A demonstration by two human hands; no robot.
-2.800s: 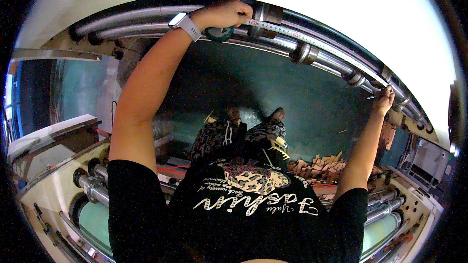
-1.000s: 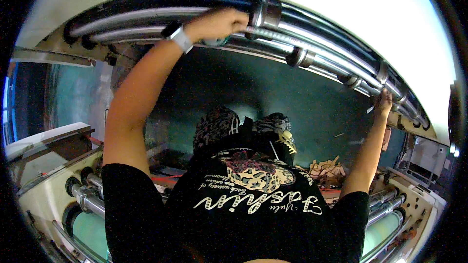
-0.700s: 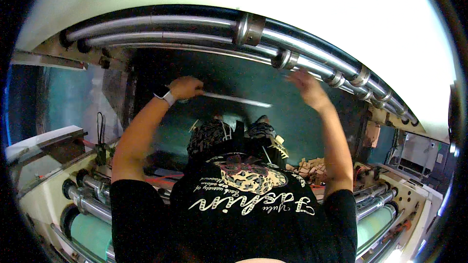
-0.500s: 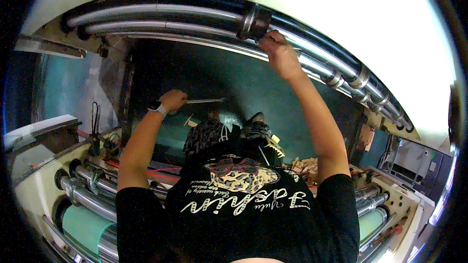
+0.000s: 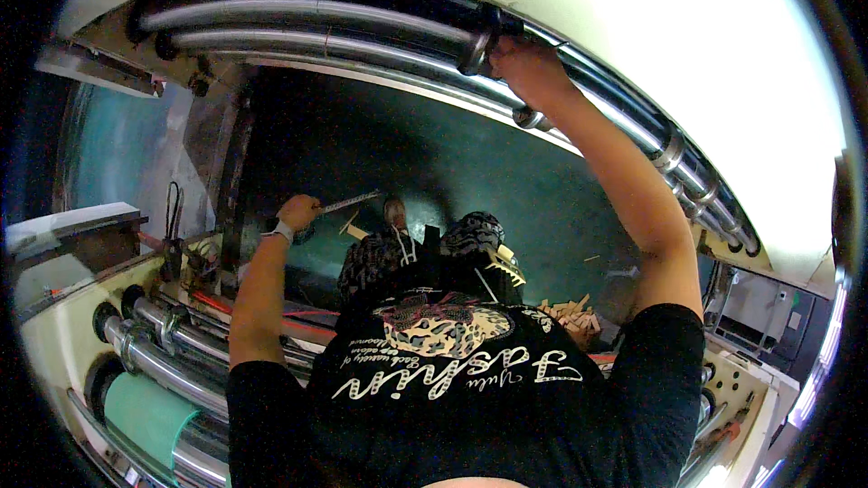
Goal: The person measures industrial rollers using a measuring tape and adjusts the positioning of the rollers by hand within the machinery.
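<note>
My right hand [image 5: 529, 70] reaches to the far roller bank, its fingers closed round the edge of a dark ring-shaped collar [image 5: 477, 43] on a shiny metal roller [image 5: 389, 23]. The fingertips are partly hidden behind the collar and the hand's own back. Low on the left, my left hand [image 5: 298, 212] is closed on one end of a thin, pale ruler-like strip [image 5: 353, 201]. That strip points right and slightly away from me, above the dark green floor, apart from the rollers.
Nearer me on the left run more metal rollers [image 5: 172, 366] and a green sheet-covered roller [image 5: 149, 416]. Wood-coloured pieces [image 5: 571, 314] lie piled at the right. A pale curved machine cover [image 5: 705, 45] overhangs the far rollers. Further collars [image 5: 669, 154] sit along them.
My right hand has closed in on the collar, its forearm now more slanted. The left hand has drawn down and left with the strip, whose free end now tilts up. The view has shifted slightly.
</note>
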